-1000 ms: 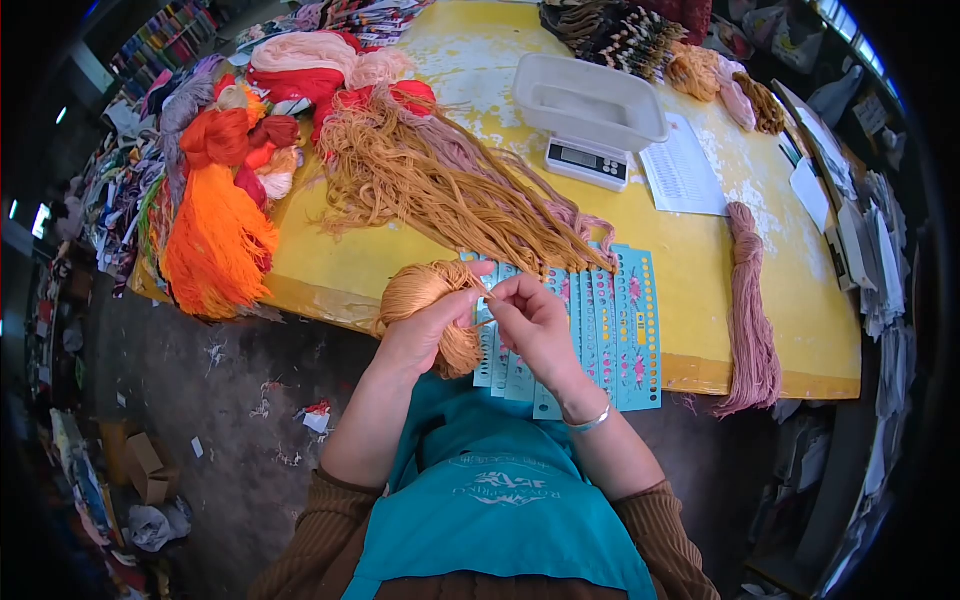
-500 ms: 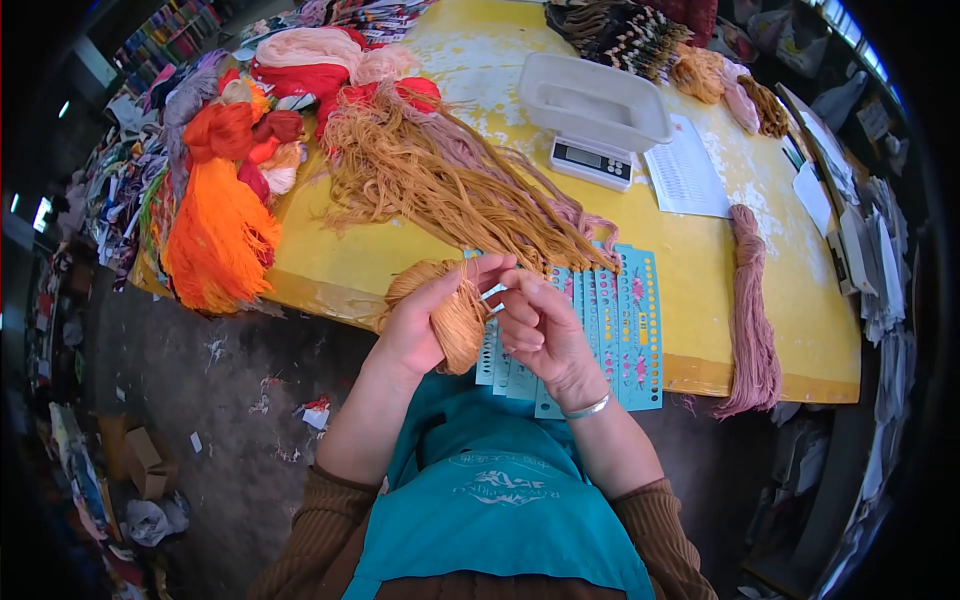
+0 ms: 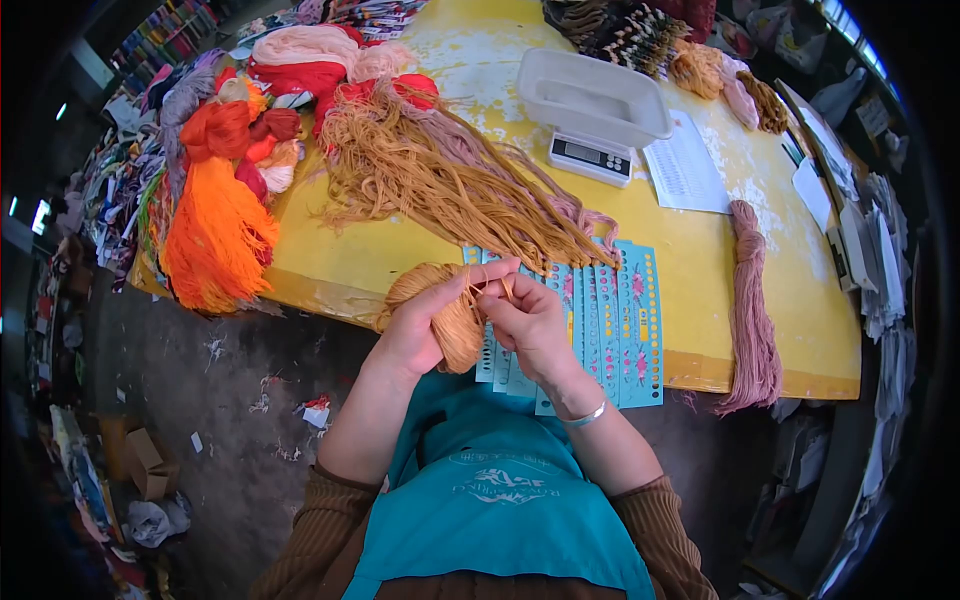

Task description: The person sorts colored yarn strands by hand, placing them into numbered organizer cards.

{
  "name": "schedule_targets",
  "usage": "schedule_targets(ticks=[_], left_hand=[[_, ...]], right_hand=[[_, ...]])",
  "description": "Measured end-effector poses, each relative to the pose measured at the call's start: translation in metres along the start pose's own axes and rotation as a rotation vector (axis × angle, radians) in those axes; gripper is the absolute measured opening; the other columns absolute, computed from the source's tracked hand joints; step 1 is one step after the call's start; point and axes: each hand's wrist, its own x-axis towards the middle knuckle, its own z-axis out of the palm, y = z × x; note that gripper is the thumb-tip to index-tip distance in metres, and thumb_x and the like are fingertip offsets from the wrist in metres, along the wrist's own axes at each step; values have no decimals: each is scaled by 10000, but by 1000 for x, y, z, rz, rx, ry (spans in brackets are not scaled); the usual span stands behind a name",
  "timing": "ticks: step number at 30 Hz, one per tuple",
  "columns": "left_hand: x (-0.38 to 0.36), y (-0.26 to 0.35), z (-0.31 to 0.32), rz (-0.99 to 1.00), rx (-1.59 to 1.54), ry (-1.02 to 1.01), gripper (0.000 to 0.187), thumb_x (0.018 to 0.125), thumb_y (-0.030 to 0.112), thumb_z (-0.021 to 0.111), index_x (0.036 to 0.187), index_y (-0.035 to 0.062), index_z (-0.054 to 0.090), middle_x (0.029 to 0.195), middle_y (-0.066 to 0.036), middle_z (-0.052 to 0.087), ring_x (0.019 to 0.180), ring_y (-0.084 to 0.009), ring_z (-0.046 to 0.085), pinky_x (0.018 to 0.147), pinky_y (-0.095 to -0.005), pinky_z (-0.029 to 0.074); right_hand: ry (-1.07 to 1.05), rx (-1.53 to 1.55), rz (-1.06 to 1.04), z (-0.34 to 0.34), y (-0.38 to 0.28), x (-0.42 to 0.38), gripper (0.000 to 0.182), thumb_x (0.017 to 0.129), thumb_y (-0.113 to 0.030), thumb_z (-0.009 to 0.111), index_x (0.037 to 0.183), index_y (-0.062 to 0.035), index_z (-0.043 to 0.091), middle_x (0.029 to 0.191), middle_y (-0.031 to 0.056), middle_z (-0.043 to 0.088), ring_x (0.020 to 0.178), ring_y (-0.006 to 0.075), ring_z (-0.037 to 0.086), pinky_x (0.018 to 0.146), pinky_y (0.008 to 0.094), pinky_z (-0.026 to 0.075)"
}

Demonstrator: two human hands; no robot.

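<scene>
My left hand (image 3: 425,320) is closed around a bundled skein of golden-orange thread (image 3: 458,335), held above the table's front edge. Against its fingertips, my right hand (image 3: 530,325) pinches a strand of the same thread (image 3: 507,288), which loops between the two hands. Underneath my hands lie overlapping turquoise cards (image 3: 640,330) with rows of holes and pink flower prints. Just beyond them spreads a long pile of mustard-brown yarn (image 3: 430,180), with mauve yarn mixed in.
On the yellow table (image 3: 690,300) stands a digital scale (image 3: 590,157) carrying a white plastic tub (image 3: 595,95). A printed sheet (image 3: 687,165) lies beside it. One mauve skein (image 3: 750,310) hangs over the front edge at right. Orange thread (image 3: 220,240) and other colours heap up at left.
My right hand has turned and its fingers have closed in on the strand near the left fingertips. The skein stays in my left hand.
</scene>
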Motion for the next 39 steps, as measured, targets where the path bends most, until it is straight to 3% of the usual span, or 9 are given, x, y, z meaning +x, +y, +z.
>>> schedule_targets(ticks=[8,10,16,23,27,30,32,37,39], left_hand=[[1,-2,-5,4,6,17,533,987,342,414,1331,-60,482,1449,-172,413,1351,-255,374,1127,-384,268],[2,-2,-4,10,19,25,534,988,340,412,1337,-59,475,1449,-165,414,1354,-250,370,1129,-381,264],[1,-1,0,-26,23,72,521,991,321,401,1348,-53,466,1452,-141,418,1364,-241,356,1130,-369,263],[3,-5,1,-15,-5,66,502,974,290,453,1339,-54,476,1422,-165,448,1337,-234,396,1115,-371,291],[3,-5,1,-19,-4,68,492,971,280,457,1331,-55,485,1412,-164,459,1329,-239,408,1117,-377,287],[3,-4,-1,-27,20,77,487,974,275,450,1329,-56,486,1412,-165,459,1328,-239,410,1116,-377,289],[2,-4,-1,-17,13,71,478,973,265,451,1328,-53,490,1406,-167,467,1324,-239,415,1113,-375,292],[0,-1,-2,-10,61,121,506,959,264,457,1326,-85,468,1396,-182,470,1306,-262,434,1106,-383,307],[0,2,1,-21,44,224,453,913,189,521,1286,-67,513,1287,-158,550,1199,-238,518,1037,-368,389]], right_hand=[[-7,24,-33,0,-2,-4,36,895,-64,628,895,-42,599,732,-39,564,538,11,406,465,178,291],[80,-21,-106,5,-2,-4,33,901,-69,616,906,-48,591,720,-45,549,547,17,402,476,183,296],[46,38,0,1,-2,-4,71,906,-115,614,890,-56,579,720,-44,540,532,17,391,456,184,274],[24,-128,-51,2,1,-2,97,866,-66,668,945,-18,639,790,-33,601,701,30,516,628,189,410],[68,-53,-37,5,1,-4,104,865,-66,668,951,-13,641,782,-32,599,703,29,514,627,190,409],[106,-62,-45,7,-4,-3,74,863,-71,663,914,-26,633,739,-45,572,629,18,470,555,184,368],[89,31,-11,6,-2,-3,40,865,-58,642,878,-56,604,671,-58,525,495,5,359,438,183,242],[70,108,26,4,-4,-2,45,867,-40,625,861,-57,584,648,-58,496,481,12,335,435,192,229],[67,148,44,3,-4,-3,45,867,-39,623,859,-58,582,645,-58,492,477,15,331,435,195,228]])
